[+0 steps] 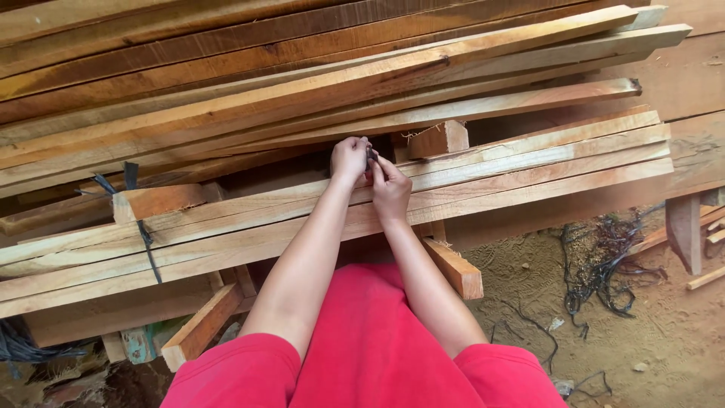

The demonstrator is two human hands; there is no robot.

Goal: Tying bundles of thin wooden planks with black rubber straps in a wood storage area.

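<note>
My left hand (348,159) and my right hand (390,187) meet over a bundle of long wooden planks (529,162). Both pinch a dark strap (370,156) that runs around the bundle at that spot. The left fingers are curled on the strap's upper part, the right fingers grip it just beside them. The strap's lower run is hidden behind my hands and the planks.
Another dark strap (142,227) binds the planks at the left. More planks (302,83) are stacked behind. Short wood blocks (453,268) stick out below. Cut black straps (600,264) lie tangled on the sandy ground at the right.
</note>
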